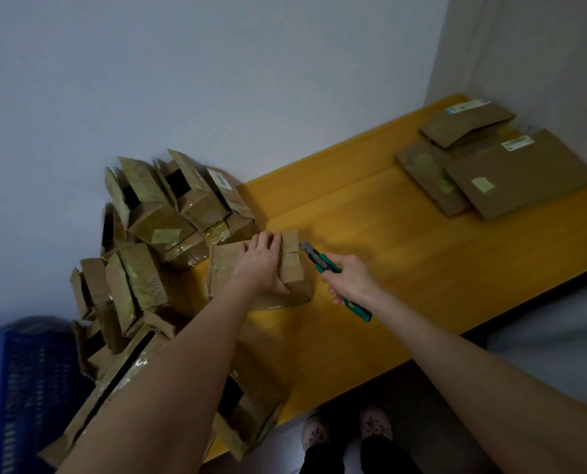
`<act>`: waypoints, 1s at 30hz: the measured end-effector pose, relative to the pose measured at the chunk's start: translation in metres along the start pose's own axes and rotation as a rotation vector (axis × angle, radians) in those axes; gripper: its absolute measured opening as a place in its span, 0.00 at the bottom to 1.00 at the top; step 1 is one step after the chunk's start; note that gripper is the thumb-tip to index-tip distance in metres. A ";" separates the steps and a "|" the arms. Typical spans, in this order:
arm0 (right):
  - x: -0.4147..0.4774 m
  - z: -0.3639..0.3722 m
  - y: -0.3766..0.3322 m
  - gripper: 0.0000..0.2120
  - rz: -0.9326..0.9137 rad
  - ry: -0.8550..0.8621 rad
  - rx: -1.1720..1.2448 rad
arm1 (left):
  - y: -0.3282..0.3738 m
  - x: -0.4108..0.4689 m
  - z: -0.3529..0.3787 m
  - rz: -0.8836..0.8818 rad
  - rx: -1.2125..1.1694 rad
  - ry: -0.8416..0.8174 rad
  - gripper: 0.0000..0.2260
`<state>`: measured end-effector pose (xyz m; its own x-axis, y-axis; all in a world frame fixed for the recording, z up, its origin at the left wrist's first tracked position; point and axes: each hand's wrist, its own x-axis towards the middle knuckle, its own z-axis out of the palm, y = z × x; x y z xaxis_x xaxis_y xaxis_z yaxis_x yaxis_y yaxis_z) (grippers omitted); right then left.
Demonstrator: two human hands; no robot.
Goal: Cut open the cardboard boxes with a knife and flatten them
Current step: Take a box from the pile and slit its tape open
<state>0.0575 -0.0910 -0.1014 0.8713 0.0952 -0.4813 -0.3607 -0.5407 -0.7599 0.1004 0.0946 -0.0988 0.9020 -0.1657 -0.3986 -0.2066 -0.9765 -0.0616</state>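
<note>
Small box (223, 268), frame centre, on tabletop (405, 268). Our left hand (259, 263) presses its top, fingers (268, 239) straight; our right hand (352, 280) grips green knife (324, 263), blade just beside taped flap. We judge: cut starting. Next needs blade along seam, clear of left fingers.

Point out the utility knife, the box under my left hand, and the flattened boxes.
utility knife (323, 262): head view, green handle behind the blade.
cardboard box (290, 268): head view, top flap nearest the knife.
flattened boxes (525, 176): head view, top sheet of the stack.
</note>
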 end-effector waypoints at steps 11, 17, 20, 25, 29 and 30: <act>-0.002 -0.005 -0.004 0.26 -0.018 -0.047 -0.082 | 0.000 -0.001 0.004 -0.007 -0.012 0.024 0.54; -0.008 -0.002 0.001 0.26 0.007 -0.047 -0.093 | -0.002 0.000 0.005 -0.005 -0.025 0.029 0.55; -0.010 -0.005 -0.002 0.26 0.011 -0.069 -0.099 | -0.001 -0.001 0.005 -0.007 -0.028 0.029 0.54; -0.015 -0.012 -0.005 0.27 0.030 -0.119 -0.120 | -0.002 -0.001 0.004 -0.018 -0.053 0.016 0.54; -0.018 -0.024 -0.004 0.26 0.082 -0.157 -0.091 | -0.001 -0.001 0.002 -0.047 -0.095 0.031 0.54; -0.018 -0.028 -0.003 0.26 0.101 -0.152 -0.051 | 0.000 -0.001 0.001 -0.063 -0.109 0.037 0.54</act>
<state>0.0522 -0.1139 -0.0782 0.7697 0.1615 -0.6176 -0.4231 -0.5954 -0.6830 0.0987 0.0948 -0.0995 0.9256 -0.1061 -0.3632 -0.1081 -0.9940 0.0151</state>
